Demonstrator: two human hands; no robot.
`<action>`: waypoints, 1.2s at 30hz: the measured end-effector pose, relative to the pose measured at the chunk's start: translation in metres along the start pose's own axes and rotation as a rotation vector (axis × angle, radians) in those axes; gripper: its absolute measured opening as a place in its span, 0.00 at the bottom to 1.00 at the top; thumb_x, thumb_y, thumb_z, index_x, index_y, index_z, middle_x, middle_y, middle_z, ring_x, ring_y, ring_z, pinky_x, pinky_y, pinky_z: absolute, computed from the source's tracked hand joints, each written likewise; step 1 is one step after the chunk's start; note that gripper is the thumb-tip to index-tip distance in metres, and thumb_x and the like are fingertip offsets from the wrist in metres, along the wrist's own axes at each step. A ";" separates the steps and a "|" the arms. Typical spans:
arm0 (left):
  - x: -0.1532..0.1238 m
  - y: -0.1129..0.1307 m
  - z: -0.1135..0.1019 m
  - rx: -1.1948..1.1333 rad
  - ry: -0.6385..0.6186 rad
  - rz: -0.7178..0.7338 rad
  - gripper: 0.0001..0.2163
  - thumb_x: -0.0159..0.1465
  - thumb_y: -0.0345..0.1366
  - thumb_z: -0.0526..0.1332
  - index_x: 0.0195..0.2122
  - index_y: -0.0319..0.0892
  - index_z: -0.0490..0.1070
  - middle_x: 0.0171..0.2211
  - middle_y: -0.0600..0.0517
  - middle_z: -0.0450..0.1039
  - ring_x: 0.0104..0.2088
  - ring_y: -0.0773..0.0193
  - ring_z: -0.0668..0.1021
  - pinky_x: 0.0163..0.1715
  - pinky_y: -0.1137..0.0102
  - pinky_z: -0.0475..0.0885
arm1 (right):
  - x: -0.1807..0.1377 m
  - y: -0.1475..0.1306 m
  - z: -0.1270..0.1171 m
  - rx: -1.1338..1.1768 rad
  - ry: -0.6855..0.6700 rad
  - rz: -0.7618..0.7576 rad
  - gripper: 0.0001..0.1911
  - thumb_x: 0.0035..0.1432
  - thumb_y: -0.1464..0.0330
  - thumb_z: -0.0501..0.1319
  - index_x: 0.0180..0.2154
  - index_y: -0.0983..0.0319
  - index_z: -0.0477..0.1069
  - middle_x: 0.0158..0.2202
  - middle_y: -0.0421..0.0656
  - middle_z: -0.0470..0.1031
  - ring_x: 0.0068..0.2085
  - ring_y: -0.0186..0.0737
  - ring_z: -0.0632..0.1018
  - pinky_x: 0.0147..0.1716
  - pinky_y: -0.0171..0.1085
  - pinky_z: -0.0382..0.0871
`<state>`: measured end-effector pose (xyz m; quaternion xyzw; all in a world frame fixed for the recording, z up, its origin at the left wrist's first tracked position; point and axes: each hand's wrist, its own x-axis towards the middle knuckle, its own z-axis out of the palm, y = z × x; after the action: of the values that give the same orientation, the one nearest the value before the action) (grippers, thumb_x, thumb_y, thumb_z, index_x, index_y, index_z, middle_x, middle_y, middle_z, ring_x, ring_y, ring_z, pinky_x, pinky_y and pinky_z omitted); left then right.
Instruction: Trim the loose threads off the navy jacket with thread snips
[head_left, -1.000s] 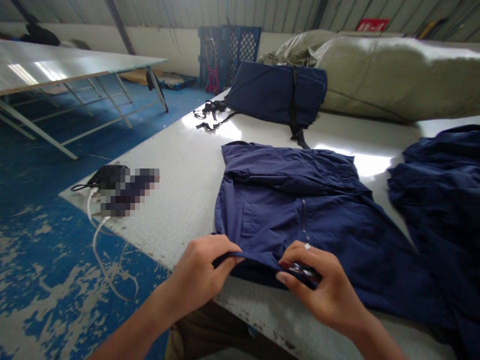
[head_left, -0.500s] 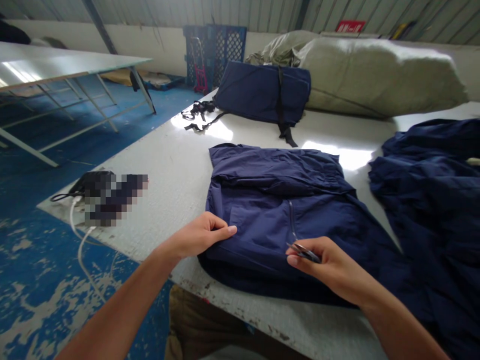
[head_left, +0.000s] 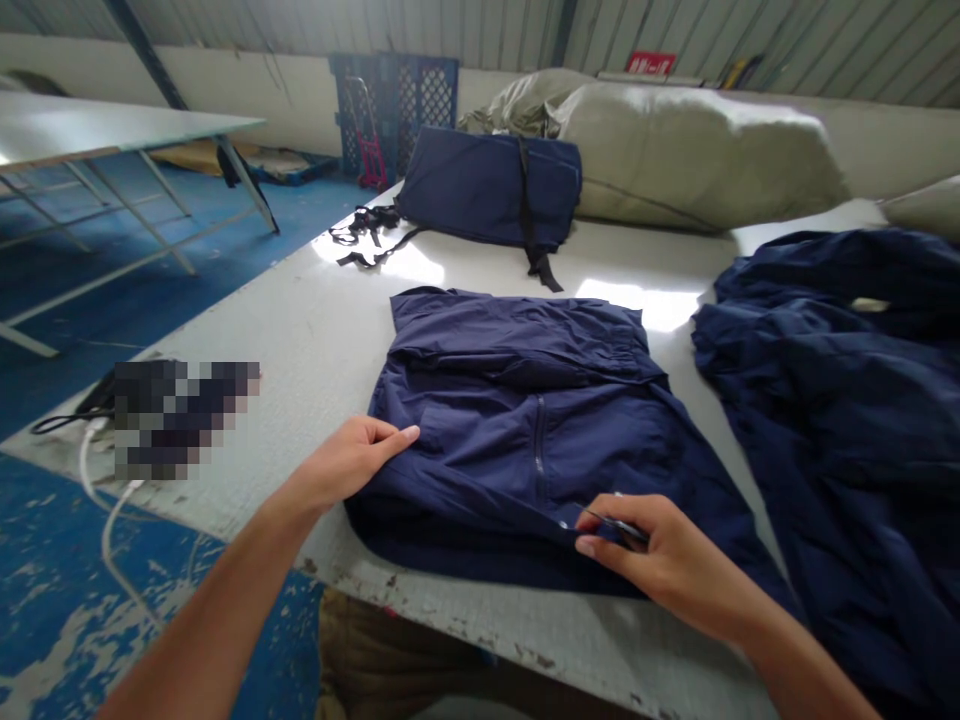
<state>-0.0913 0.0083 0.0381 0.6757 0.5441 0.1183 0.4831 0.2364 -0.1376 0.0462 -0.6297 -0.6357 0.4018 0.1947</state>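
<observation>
A navy blue garment [head_left: 472, 380] lies folded in front of me, with a short zipper [head_left: 538, 435] near its middle. My left hand [head_left: 349, 458] pinches its left side between thumb and fingers. In my right hand [head_left: 660, 550], closed at the garment's lower edge, is a pair of thread snips [head_left: 619, 526]; the blades point left and the handles are partly hidden by the fingers. A small pale spot, perhaps a snap, shows on the fabric just left of the blade tips.
The white table [head_left: 285, 310] also carries a pile of navy garments [head_left: 840, 380] on the right, a strapped navy bundle [head_left: 480, 190] behind, and large wrapped bales [head_left: 697, 150]. Left are blurred-out items with a white cable [head_left: 112, 560]. Another table [head_left: 127, 125] stands farther left.
My view has shifted right. The right hand has moved down from beside the zipper's end to the lower edge, snips still held. More of the zipper shows; the left hand keeps its pinch.
</observation>
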 end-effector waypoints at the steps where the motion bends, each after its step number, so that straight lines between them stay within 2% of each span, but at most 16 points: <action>1: 0.001 0.000 -0.001 0.036 0.013 0.001 0.30 0.60 0.66 0.55 0.17 0.45 0.54 0.19 0.58 0.49 0.21 0.68 0.55 0.24 0.70 0.51 | -0.002 0.001 -0.001 0.009 0.000 0.003 0.18 0.65 0.54 0.63 0.34 0.61 0.80 0.30 0.41 0.78 0.32 0.39 0.75 0.32 0.35 0.67; 4: 0.001 0.002 -0.002 0.165 0.067 0.004 0.31 0.60 0.64 0.58 0.15 0.45 0.51 0.17 0.57 0.47 0.20 0.68 0.55 0.24 0.69 0.50 | -0.003 0.003 -0.001 0.060 0.026 -0.008 0.23 0.67 0.50 0.60 0.30 0.61 0.77 0.26 0.40 0.73 0.29 0.37 0.71 0.28 0.34 0.64; 6: 0.000 0.005 0.001 0.249 0.144 -0.006 0.29 0.61 0.59 0.61 0.14 0.44 0.54 0.16 0.56 0.50 0.20 0.67 0.57 0.24 0.68 0.49 | -0.001 0.003 -0.001 0.114 0.071 -0.019 0.25 0.66 0.48 0.60 0.29 0.61 0.76 0.26 0.40 0.71 0.30 0.37 0.70 0.29 0.34 0.64; 9: -0.007 0.011 0.009 0.428 0.405 0.002 0.23 0.63 0.52 0.64 0.17 0.44 0.65 0.18 0.54 0.61 0.22 0.63 0.63 0.26 0.68 0.51 | 0.002 0.004 -0.001 0.222 0.124 -0.009 0.28 0.64 0.44 0.61 0.29 0.62 0.75 0.26 0.40 0.68 0.30 0.37 0.69 0.30 0.35 0.64; 11: -0.014 0.017 0.016 0.524 0.590 0.172 0.17 0.65 0.47 0.64 0.24 0.44 0.71 0.24 0.51 0.70 0.27 0.58 0.71 0.30 0.67 0.60 | 0.004 0.005 -0.002 0.270 0.137 0.006 0.29 0.62 0.42 0.62 0.29 0.62 0.74 0.25 0.39 0.65 0.30 0.36 0.67 0.31 0.35 0.62; 12: -0.018 0.021 0.021 0.522 0.624 0.308 0.14 0.67 0.45 0.64 0.27 0.44 0.73 0.28 0.50 0.74 0.31 0.56 0.75 0.34 0.66 0.65 | 0.005 0.006 -0.002 0.284 0.142 0.010 0.29 0.62 0.42 0.62 0.29 0.62 0.74 0.25 0.38 0.64 0.30 0.36 0.66 0.31 0.35 0.62; 13: -0.022 0.025 0.026 0.470 0.591 0.449 0.11 0.68 0.44 0.63 0.31 0.44 0.75 0.32 0.49 0.78 0.35 0.55 0.78 0.40 0.64 0.69 | 0.005 0.006 -0.003 0.293 0.147 0.011 0.29 0.62 0.42 0.62 0.29 0.62 0.73 0.25 0.38 0.63 0.30 0.36 0.65 0.31 0.35 0.61; 15: -0.029 0.035 0.036 0.273 0.356 0.621 0.09 0.70 0.42 0.62 0.39 0.44 0.79 0.39 0.49 0.82 0.42 0.56 0.82 0.48 0.64 0.73 | 0.004 0.006 -0.004 0.305 0.147 0.012 0.30 0.61 0.41 0.61 0.29 0.61 0.72 0.25 0.38 0.60 0.29 0.35 0.63 0.31 0.35 0.60; 16: -0.031 0.040 0.041 0.176 0.206 0.631 0.08 0.70 0.41 0.62 0.43 0.45 0.79 0.42 0.49 0.83 0.44 0.57 0.83 0.48 0.65 0.74 | 0.003 0.006 -0.005 0.311 0.144 0.016 0.30 0.61 0.40 0.61 0.29 0.61 0.72 0.25 0.37 0.58 0.29 0.35 0.61 0.30 0.35 0.59; 18: -0.034 0.049 0.049 0.017 -0.032 0.553 0.10 0.69 0.39 0.64 0.50 0.46 0.80 0.45 0.49 0.84 0.46 0.57 0.83 0.45 0.67 0.76 | 0.002 0.004 -0.006 0.322 0.133 0.027 0.30 0.62 0.40 0.61 0.28 0.61 0.70 0.25 0.37 0.56 0.28 0.34 0.59 0.29 0.36 0.57; 21: -0.032 0.055 0.057 -0.204 -0.201 0.431 0.12 0.67 0.36 0.65 0.51 0.45 0.80 0.42 0.49 0.83 0.43 0.58 0.83 0.41 0.69 0.76 | 0.001 0.001 -0.007 0.334 0.121 0.039 0.29 0.62 0.42 0.61 0.28 0.60 0.69 0.26 0.37 0.56 0.29 0.35 0.60 0.30 0.36 0.57; 24: -0.025 0.054 0.059 -0.422 -0.276 0.378 0.11 0.65 0.36 0.66 0.48 0.42 0.79 0.32 0.52 0.78 0.32 0.65 0.77 0.34 0.72 0.71 | 0.001 -0.001 -0.006 0.344 0.114 0.026 0.29 0.61 0.41 0.61 0.28 0.60 0.69 0.26 0.38 0.58 0.30 0.36 0.61 0.31 0.36 0.58; 27: -0.020 0.051 0.060 -0.559 -0.304 0.343 0.12 0.63 0.38 0.69 0.46 0.41 0.79 0.29 0.54 0.73 0.27 0.69 0.69 0.28 0.74 0.64 | 0.002 -0.001 -0.003 0.352 0.115 0.009 0.30 0.61 0.41 0.62 0.27 0.60 0.69 0.26 0.37 0.59 0.29 0.35 0.62 0.31 0.36 0.59; 29: -0.018 0.049 0.061 -0.612 -0.304 0.339 0.12 0.62 0.40 0.71 0.45 0.41 0.80 0.29 0.53 0.73 0.28 0.69 0.69 0.27 0.74 0.63 | 0.003 0.000 -0.002 0.362 0.120 0.002 0.29 0.61 0.41 0.62 0.27 0.61 0.69 0.25 0.37 0.59 0.29 0.35 0.62 0.31 0.35 0.59; 36: -0.017 0.040 0.068 -0.731 -0.311 0.396 0.13 0.60 0.41 0.75 0.42 0.41 0.83 0.36 0.48 0.78 0.36 0.63 0.76 0.36 0.71 0.71 | 0.006 0.006 0.000 0.358 0.082 0.008 0.25 0.66 0.46 0.61 0.30 0.61 0.70 0.27 0.38 0.61 0.31 0.36 0.63 0.33 0.36 0.61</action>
<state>-0.0266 -0.0392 0.0413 0.5613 0.2475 0.2901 0.7346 0.2395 -0.1323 0.0399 -0.6034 -0.5431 0.4833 0.3277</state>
